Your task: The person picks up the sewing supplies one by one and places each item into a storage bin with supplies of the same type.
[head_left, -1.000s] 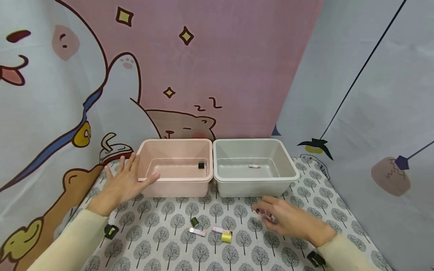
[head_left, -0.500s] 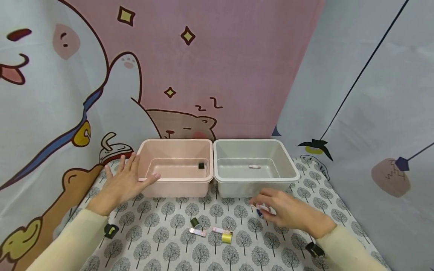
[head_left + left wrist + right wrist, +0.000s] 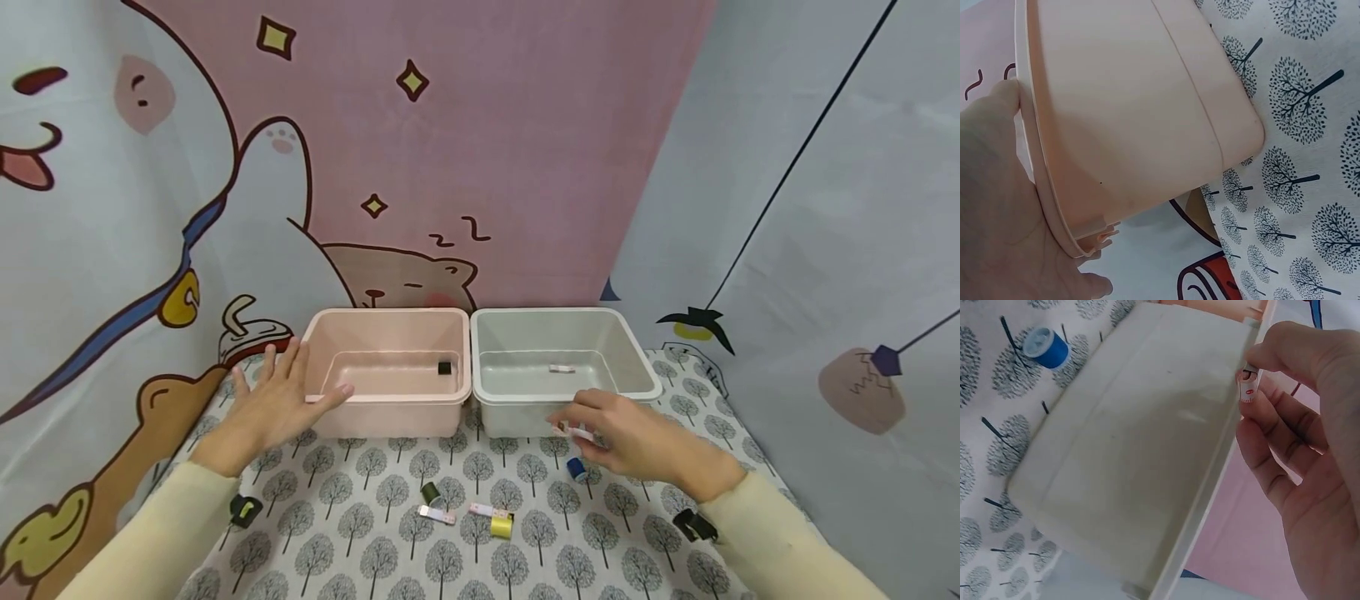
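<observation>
Right hand (image 3: 637,437) pinches pale stick (image 3: 579,432), long axis roughly left-right, at near side of white bin (image 3: 517,418); left hand (image 3: 268,410), fingers spread, far left.

the left hand (image 3: 273,403) is opened out, its fingers straight, the thumb stretched sideways; the right hand (image 3: 633,439) pinches, thumb set against curled fingers; the cream-sleeved left forearm (image 3: 153,533) and right forearm (image 3: 787,546) reach forward, slanting inward
</observation>
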A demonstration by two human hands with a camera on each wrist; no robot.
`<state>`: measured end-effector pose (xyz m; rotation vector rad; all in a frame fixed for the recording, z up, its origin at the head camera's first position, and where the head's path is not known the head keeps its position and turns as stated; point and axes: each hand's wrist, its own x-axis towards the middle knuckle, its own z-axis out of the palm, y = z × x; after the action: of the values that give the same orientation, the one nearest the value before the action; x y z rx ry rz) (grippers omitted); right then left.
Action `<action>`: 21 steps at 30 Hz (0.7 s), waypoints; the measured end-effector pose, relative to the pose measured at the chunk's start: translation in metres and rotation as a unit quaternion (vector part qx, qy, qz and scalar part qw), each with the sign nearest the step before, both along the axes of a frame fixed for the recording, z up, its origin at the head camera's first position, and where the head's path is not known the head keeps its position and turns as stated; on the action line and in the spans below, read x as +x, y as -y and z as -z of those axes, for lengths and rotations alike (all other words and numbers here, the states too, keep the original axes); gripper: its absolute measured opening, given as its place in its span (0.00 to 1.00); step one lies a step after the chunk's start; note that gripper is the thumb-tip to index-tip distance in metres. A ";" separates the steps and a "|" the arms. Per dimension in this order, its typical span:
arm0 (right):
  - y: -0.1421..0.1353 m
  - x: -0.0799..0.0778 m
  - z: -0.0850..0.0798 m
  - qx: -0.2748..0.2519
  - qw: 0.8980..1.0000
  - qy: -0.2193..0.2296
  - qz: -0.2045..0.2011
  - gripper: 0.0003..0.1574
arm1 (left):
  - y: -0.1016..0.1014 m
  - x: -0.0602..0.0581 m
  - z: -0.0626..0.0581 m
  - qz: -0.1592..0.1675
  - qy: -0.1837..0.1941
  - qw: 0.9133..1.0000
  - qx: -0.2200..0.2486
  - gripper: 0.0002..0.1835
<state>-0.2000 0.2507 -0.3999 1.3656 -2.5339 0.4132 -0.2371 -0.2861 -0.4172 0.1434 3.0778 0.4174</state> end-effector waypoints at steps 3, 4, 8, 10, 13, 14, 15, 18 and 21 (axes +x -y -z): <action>0.000 -0.005 -0.006 -0.005 1.000 -0.019 0.000 0.29 | 0.001 0.000 0.001 0.001 -0.002 1.000 0.003 0.71; 0.000 -0.006 -0.007 -0.008 1.000 -0.024 -0.002 0.28 | 0.001 0.001 0.002 0.000 -0.002 1.000 0.003 0.71; 0.001 -0.012 -0.014 -0.009 0.999 -0.031 -0.001 0.26 | 0.002 0.001 0.003 0.000 -0.002 1.000 0.002 0.71; 0.001 -0.015 -0.017 -0.008 1.000 -0.027 0.002 0.26 | 0.002 0.001 0.003 0.000 -0.002 1.000 0.001 0.71; 0.001 -0.020 -0.021 -0.008 1.000 -0.020 0.006 0.25 | 0.001 0.001 0.003 0.000 -0.003 1.000 0.003 0.71; 0.001 -0.022 -0.022 -0.008 1.000 -0.017 0.008 0.25 | 0.001 0.001 0.002 0.001 -0.003 1.000 0.003 0.71; 0.001 -0.024 -0.024 -0.008 1.000 -0.015 0.010 0.24 | 0.001 0.001 0.002 0.001 -0.004 1.000 0.004 0.71; 0.002 -0.030 -0.027 -0.005 1.000 -0.008 0.017 0.23 | 0.001 0.001 0.003 0.002 -0.005 1.000 0.006 0.70; 0.001 -0.038 -0.030 -0.006 1.000 -0.003 0.020 0.22 | 0.001 0.001 0.004 0.002 -0.008 1.000 0.005 0.70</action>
<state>-0.2381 0.2495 -0.3703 1.3079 -2.5446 0.4152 -0.2359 -0.2869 -0.4209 0.1526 3.0910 0.4330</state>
